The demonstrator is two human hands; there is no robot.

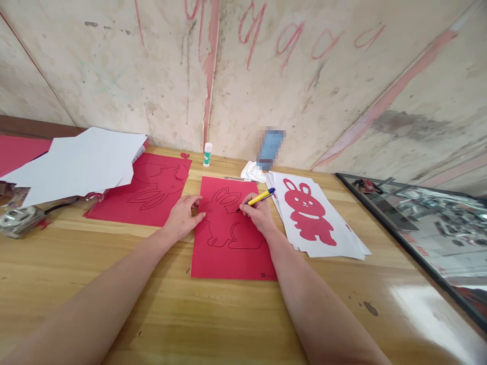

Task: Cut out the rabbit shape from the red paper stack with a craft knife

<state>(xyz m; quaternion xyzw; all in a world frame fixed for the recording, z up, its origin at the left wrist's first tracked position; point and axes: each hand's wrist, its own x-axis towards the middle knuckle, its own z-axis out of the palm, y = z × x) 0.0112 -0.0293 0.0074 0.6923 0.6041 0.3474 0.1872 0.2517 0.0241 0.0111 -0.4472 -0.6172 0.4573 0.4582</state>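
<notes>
A red sheet of paper (pixel 236 263) with a rabbit outlined in black lies in front of me. My right hand (pixel 258 213) grips a yellow pen (pixel 262 196) with a blue end, and its dark tip meets the sheet by the line of the rabbit's back. My left hand (pixel 184 217) rests at the sheet's left edge, fingers and thumb apart, the thumb near the rabbit's head. Part of the outline on the right is hidden by my right hand and forearm.
Left of the sheet lies another red sheet (pixel 114 208) with a rabbit outline, partly under white papers (pixel 83 162). A tape measure (pixel 21 220) and a glue stick (pixel 207 154) stand nearby. Right are white sheets bearing a red bunny cutout (pixel 310 213), and a dark-framed glass pane (pixel 403 243).
</notes>
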